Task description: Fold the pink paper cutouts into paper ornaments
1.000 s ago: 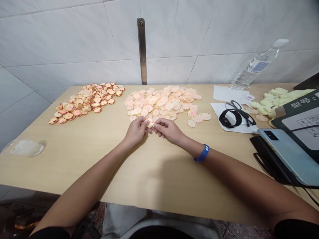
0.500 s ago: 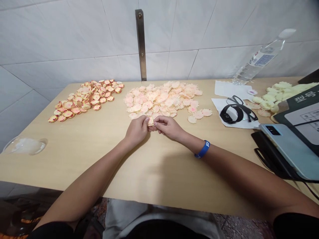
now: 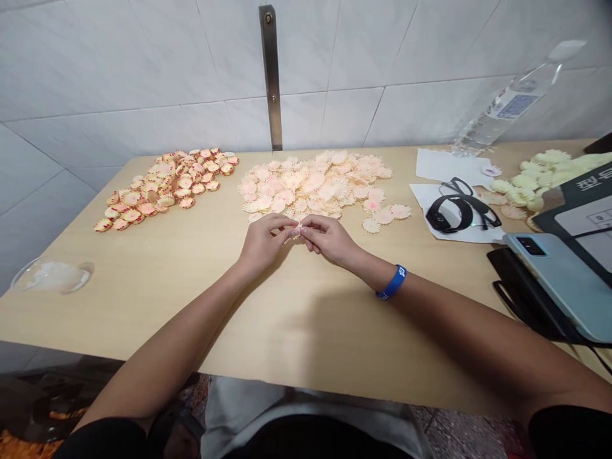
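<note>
Small scalloped paper piece, mostly hidden, apparently pinched between left hand and right hand, fingertips together

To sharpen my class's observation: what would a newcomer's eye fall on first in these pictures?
Three heaps stand out on the table: orange-red frilled cups at left, pale pink frilled discs in the middle, and pale yellow frilled pieces at right. Just in front of the pink heap, the left hand and right hand meet over a small frilled piece. A blue wristband circles the right wrist.
</note>
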`<state>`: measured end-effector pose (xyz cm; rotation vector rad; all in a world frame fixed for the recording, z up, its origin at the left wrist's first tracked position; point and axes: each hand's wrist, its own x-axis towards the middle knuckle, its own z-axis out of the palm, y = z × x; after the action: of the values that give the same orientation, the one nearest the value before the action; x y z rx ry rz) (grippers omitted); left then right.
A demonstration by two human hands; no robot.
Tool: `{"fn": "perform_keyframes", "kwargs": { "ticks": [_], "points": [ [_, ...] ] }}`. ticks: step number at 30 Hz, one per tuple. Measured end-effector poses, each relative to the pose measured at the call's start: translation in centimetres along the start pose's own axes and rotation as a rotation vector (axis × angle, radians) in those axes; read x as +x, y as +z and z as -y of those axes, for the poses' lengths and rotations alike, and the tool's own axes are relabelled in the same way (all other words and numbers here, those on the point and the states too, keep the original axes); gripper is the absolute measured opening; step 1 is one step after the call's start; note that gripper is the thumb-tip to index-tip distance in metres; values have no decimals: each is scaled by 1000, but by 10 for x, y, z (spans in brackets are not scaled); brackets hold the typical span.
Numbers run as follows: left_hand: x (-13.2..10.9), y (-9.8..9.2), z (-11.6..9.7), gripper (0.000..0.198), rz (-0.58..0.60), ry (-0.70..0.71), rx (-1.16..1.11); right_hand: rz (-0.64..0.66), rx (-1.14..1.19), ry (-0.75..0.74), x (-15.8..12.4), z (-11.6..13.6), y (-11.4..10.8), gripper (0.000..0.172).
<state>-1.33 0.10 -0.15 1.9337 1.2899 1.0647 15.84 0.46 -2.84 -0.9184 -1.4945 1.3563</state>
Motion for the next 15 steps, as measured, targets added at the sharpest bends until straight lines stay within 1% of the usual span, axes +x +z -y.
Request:
{"fn": "perform_keyframes", "kwargs": {
  "ticks": [4, 7, 9, 12, 15],
  "points": [
    [-1, 4, 1, 12, -30, -130, -89, 8, -18, 0, -1, -1, -1, 26],
    [-1, 5, -1, 13, -23, -158, -133, 16, -38, -5, -1, -3, -3, 25],
    [0, 3, -1, 13, -51, -155, -151, 15, -38, -7, 0, -5, -3, 25],
    [5, -3, 3, 15, -149, -192, -186, -7, -10, 1, 1, -7, -3, 25],
    [13, -13, 15, 19, -306, -269, -227, -22, 5, 21, 2, -7, -2, 25]
  ]
}}
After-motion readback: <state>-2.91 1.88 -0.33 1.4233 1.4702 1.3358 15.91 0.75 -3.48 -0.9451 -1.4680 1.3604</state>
